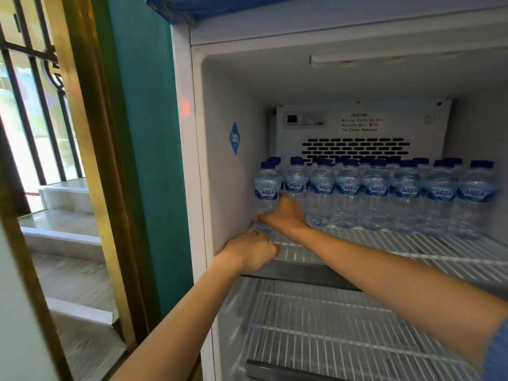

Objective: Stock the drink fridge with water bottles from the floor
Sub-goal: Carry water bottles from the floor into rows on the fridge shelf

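Several clear water bottles (376,193) with blue caps and blue AQUA labels stand in rows at the back of the open fridge's top wire shelf (412,243). The front left bottle (268,188) stands close to the left inner wall. My right hand (286,215) grips its lower part, thumb across the front near the base and fingers reaching up between it and the bottle beside it. My left hand (253,251) sits just below, at the shelf's front left corner, fingers curled over the front rail. What lies under its fingers is hidden.
A second wire shelf (330,339) lies below with nothing on it. The back panel (357,127) has a caution label and vent slots. Left of the fridge are a teal wall (143,160), a gold door frame (90,133) and steps (63,235).
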Tool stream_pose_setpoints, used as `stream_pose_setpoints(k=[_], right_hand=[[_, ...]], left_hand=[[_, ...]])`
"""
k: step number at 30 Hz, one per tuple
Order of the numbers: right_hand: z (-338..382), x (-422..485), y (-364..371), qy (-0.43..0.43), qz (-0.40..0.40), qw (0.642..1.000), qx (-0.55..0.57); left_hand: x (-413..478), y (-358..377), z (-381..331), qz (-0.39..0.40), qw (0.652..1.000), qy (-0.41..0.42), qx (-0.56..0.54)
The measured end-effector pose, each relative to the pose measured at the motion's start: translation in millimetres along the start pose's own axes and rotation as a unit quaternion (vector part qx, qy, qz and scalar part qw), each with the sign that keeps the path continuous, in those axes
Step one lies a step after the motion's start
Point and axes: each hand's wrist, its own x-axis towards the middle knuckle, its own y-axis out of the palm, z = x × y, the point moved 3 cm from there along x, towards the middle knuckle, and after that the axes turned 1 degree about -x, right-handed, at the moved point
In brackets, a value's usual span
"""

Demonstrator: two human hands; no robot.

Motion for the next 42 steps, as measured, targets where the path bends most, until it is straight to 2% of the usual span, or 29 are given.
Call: stream_pose_setpoints(k=[9,16,18,20,25,27,29,31,34,36,38,40,42], right_hand=[[1,-1,2,-0.01,0.008,1.0,0.003],[7,-9,-4,0.016,0.053,0.998,-0.021],[7,-12,-8,0.036,0.092,0.994,-0.05],[6,-15,-12,0.062,0.114,0.989,-0.073],[7,-36,-28,0.091,0.115,0.988,-0.053],[13,-60,-34,0.041,0.071,0.994,-0.068],[27,-95,-38,-0.064,-0.015,0.997,-0.035],[43,-139,-31,-0.167,-0.061,0.984,0.023],[49,-194,11,-0.231,-0.024,0.97,0.072],[39,-223,61,-0.213,0.039,0.973,0.082],[19,-255,126,-0.16,0.117,0.977,0.073],[-7,-291,194,-0.098,0.184,0.976,0.066],[-32,-328,258,-0.043,0.253,0.966,0.047]], left_hand=[[4,3,4,0.001,1.0,-0.005,0.005],[0,3,3,-0.033,0.999,0.004,0.012],[-7,0,2,-0.081,0.997,0.01,0.001],[-17,-3,0,-0.162,0.986,0.032,-0.012],[-58,15,6,-0.344,0.928,0.14,-0.003],[-84,31,12,-0.401,0.889,0.218,-0.044],[-113,52,23,-0.44,0.85,0.273,-0.096],[-141,80,42,-0.435,0.847,0.279,-0.127],[-177,136,89,-0.357,0.893,0.231,-0.146],[-198,178,137,-0.283,0.936,0.154,-0.141],[-227,221,194,-0.211,0.967,0.056,-0.133],[-265,258,251,-0.163,0.973,-0.05,-0.153],[-307,288,300,-0.137,0.963,-0.155,-0.173]])
